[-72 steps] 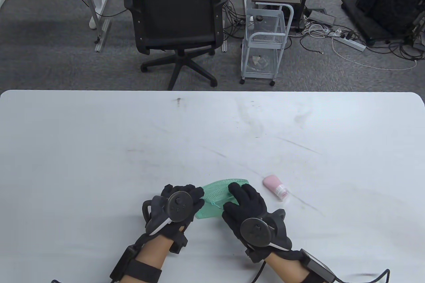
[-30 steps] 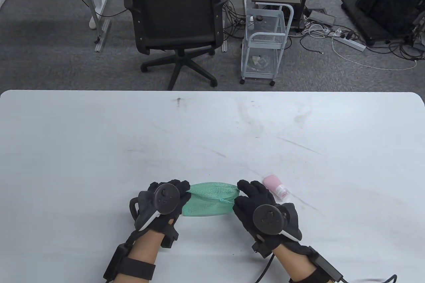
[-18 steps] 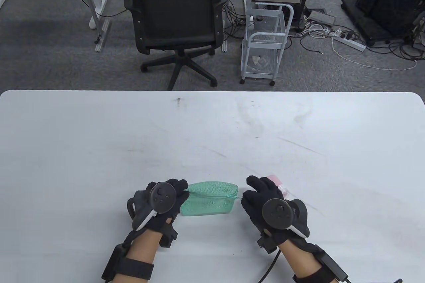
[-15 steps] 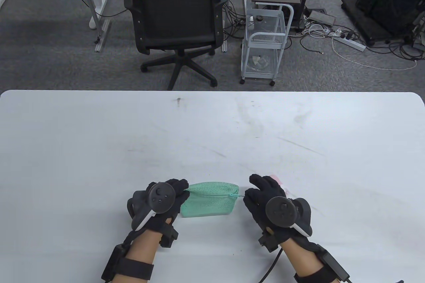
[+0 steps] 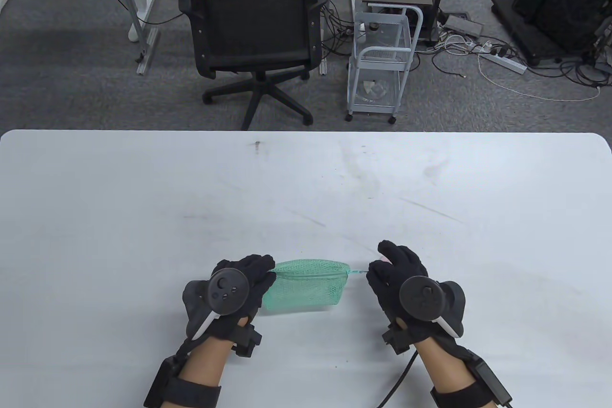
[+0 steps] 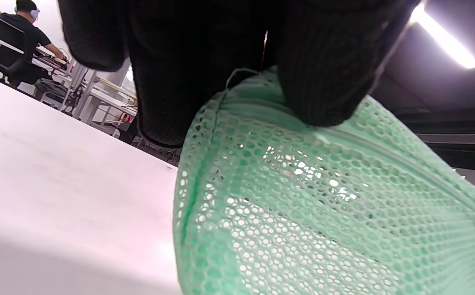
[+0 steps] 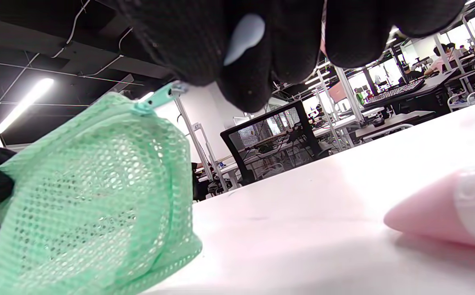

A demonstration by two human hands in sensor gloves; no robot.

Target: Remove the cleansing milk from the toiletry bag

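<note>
The green mesh toiletry bag (image 5: 306, 286) hangs stretched between my hands, its bottom at the table near the front edge. My left hand (image 5: 267, 275) pinches its left top corner, seen close in the left wrist view (image 6: 262, 82) against the mesh (image 6: 323, 205). My right hand (image 5: 370, 274) pinches the zipper pull (image 5: 356, 272) at the bag's right end; the right wrist view shows the pull (image 7: 161, 97) taut from the bag (image 7: 89, 196). The pink cleansing milk bottle (image 7: 434, 213) lies on the table outside the bag, right of it. In the table view my right hand hides it.
The white table (image 5: 306, 178) stretches wide beyond the hands. Past its far edge stand a black office chair (image 5: 253, 25) and a white wire cart (image 5: 382, 68) on the floor.
My right hand took the zipper pull and drew it right along the bag's top, pulling the bag taut. It now covers the pink bottle. My left hand kept its grip.
</note>
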